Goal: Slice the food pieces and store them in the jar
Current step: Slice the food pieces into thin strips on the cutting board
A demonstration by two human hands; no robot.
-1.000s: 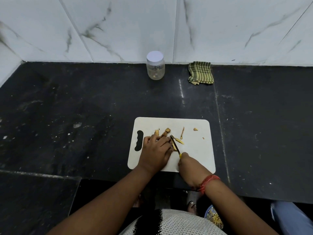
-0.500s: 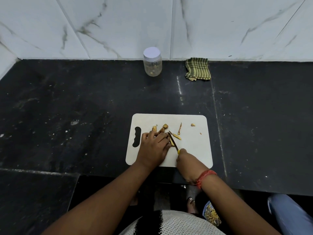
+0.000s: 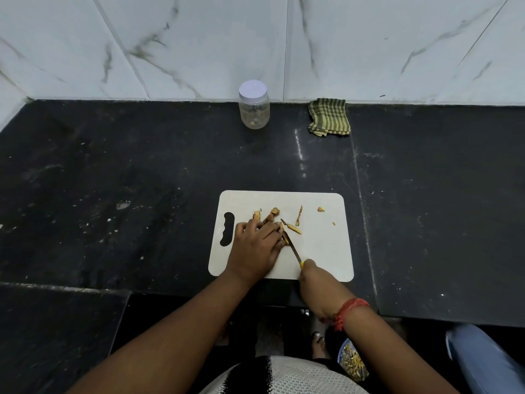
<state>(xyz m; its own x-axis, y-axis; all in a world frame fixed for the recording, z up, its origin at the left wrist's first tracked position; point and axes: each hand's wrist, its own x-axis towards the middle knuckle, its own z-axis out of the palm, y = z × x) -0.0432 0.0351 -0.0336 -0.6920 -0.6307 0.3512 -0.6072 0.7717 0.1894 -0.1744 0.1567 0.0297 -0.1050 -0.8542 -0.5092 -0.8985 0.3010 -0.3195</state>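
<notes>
A white cutting board (image 3: 324, 251) lies on the black counter with several tan food pieces (image 3: 294, 228) scattered over its upper half. My left hand (image 3: 255, 245) lies over one piece at the board's left middle, fingers curled down on it. My right hand (image 3: 315, 282) grips the yellow handle of a small knife (image 3: 291, 245) whose blade runs up to the fingertips of the left hand. A clear jar (image 3: 254, 108) with a white lid stands closed at the back by the wall, with a little food at its bottom.
A folded green striped cloth (image 3: 329, 118) lies at the back wall, right of the jar. The black counter (image 3: 127, 180) steps down at the near left. White marble tiles form the wall behind. A blue-clad leg (image 3: 488, 362) shows at bottom right.
The camera has shifted slightly. Both hands stay at the same place on the board, the knife blade still against the piece under my left fingers.
</notes>
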